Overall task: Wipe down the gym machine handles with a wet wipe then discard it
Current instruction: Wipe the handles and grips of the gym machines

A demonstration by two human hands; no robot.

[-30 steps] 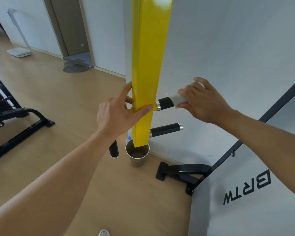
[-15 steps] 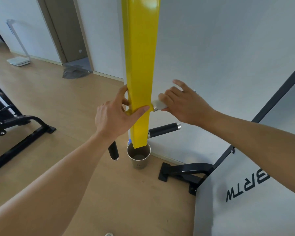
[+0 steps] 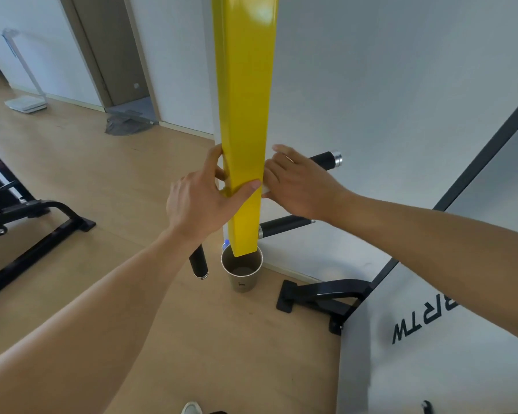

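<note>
- Your wet wipe [image 3: 266,190] shows only as a pale sliver at the inner end of the upper handle [image 3: 325,160], right against the yellow post [image 3: 245,130]; most of it is hidden under your right hand [image 3: 299,185]
- That right hand is curled over the handle's root with the wipe pressed beneath the fingers; how tightly it closes underneath cannot be told, but it is wrapped, not spread
- The handle's outer stretch, black with a chrome cap, sticks out bare beyond your knuckles
- Your left hand [image 3: 204,201] clamps the post from the other side, thumb across the front face and fingers behind; it carries nothing but the post and seems to steady it
- The step in hand looks like wiping the upper handle, at the post end of a stroke
- Next, draw the wipe outward along the black grip to the cap, keeping pressure all round; then the lower handle [image 3: 284,227] and the short one [image 3: 198,262] under your left wrist appear to remain
- The bin [image 3: 242,273] stands on the floor at the post's foot, open-topped and near; that is the likely place to discard, though not yet
</note>
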